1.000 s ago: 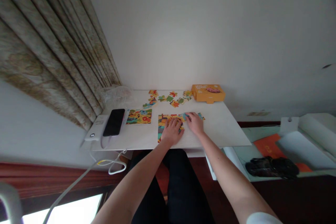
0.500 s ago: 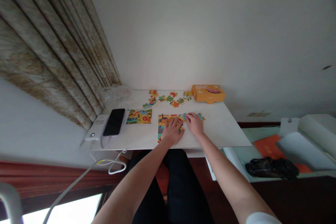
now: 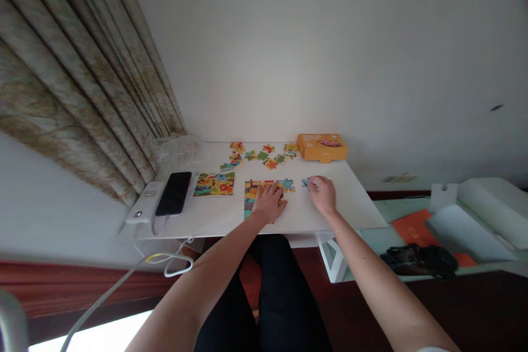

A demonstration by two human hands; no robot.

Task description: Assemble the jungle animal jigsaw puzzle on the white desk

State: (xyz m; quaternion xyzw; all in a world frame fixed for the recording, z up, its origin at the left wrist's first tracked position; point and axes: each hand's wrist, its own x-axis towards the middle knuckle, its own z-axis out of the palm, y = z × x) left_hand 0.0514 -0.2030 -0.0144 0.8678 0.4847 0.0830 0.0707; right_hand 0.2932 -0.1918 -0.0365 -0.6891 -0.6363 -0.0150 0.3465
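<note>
Jigsaw pieces (image 3: 259, 156) of printed card lay scattered in a loose, knobbly trail at twelve o'clock from the half-built jigsaw puzzle (image 3: 268, 188), which sat near the front edge of the white table (image 3: 363, 214). The left hand (image 3: 269, 203) rested flat and open on that puzzle, fingers slightly spread, gripping nothing. The right hand (image 3: 322, 195) lay just beside the puzzle at three o'clock, fingers curled down and half closed over a small blue-green piece (image 3: 307, 183). Its fingertips touched the piece, though whether they had hold of it I could not tell.

At one o'clock stood an orange cardboard box (image 3: 322, 148) (squat, with a little rounded tab at its front edge). A flat picture card (image 3: 214, 183) lay at nine o'clock, and beyond it a glassy black smartphone (image 3: 174, 193) rested on a white power bank (image 3: 144, 203). Crumpled clear plastic (image 3: 175, 148) sat at ten o'clock, against the pleated curtain (image 3: 74, 77).
</note>
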